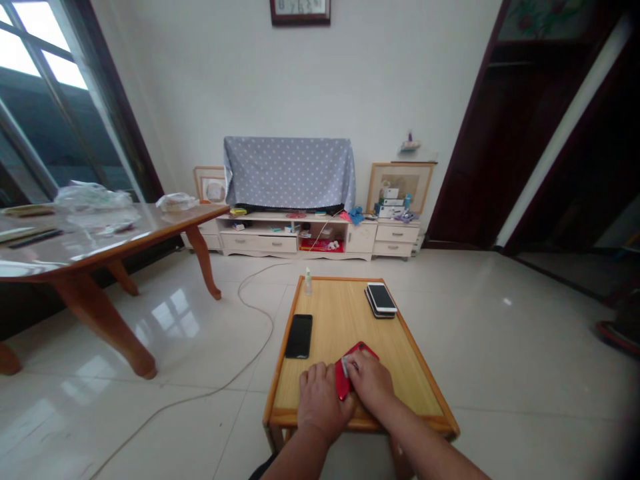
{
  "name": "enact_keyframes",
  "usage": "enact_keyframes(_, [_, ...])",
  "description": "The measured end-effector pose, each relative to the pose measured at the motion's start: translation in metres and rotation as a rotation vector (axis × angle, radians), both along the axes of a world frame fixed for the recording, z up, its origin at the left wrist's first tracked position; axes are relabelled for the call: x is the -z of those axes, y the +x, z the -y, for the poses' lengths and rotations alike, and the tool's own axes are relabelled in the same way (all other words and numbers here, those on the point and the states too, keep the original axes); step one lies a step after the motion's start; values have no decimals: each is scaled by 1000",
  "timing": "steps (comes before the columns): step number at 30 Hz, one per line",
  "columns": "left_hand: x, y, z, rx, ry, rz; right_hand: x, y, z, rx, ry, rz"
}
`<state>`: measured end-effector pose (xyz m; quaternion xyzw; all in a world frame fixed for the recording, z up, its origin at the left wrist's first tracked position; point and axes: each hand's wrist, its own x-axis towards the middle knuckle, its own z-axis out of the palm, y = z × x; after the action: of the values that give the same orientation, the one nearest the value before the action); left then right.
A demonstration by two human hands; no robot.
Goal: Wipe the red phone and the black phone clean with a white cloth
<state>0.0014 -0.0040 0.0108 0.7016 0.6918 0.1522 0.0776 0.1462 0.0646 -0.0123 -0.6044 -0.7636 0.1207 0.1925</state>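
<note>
A red smartphone (349, 370) lies tilted under my two hands on a low wooden tray-table (350, 320). My left hand (320, 402) grips its lower end. My right hand (371, 381) lies across its upper part, fingers pinching a small whitish strip (345, 365) against the phone; the strip's exact kind is too small to tell. Farther up the table, a black smartphone (299, 336) lies face up left of my hands. A white-framed phone (381, 297) sits on a dark phone (375, 309) at the far right. A small clear spray bottle (308, 283) stands at the far left corner.
A pale cable (255, 313) curves across the glossy tile floor left of the low table. A larger wooden table (100, 243) with plastic bags stands at the left. A cream cabinet (295, 243) lines the back wall, and a dark doorway (530, 133) opens at the right.
</note>
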Motion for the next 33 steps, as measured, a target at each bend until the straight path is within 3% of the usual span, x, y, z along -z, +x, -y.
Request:
enact_keyframes(4, [-1, 1, -1, -14, -27, -4, -3, 23, -5, 246, -12, 41])
enact_keyframes(10, [-1, 1, -2, -3, -15, 8, 10, 18, 21, -45, 59, -31])
enact_keyframes(16, [1, 4, -1, -18, 8, -29, 2, 37, 6, 270, -7, 9])
enact_keyframes(22, [-1, 4, -1, -13, -1, -26, 7, 21, 23, -23, 28, -57])
enact_keyframes(26, [-4, 4, -1, -9, -42, -29, 3, 22, 16, 113, 62, -56])
enact_keyframes(28, [-3, 4, -1, -9, -46, -23, 1, 22, 13, 108, 54, -54])
enact_keyframes(33, [6, 2, -2, -56, -15, 16, 2, 12, 30, -273, 54, -65])
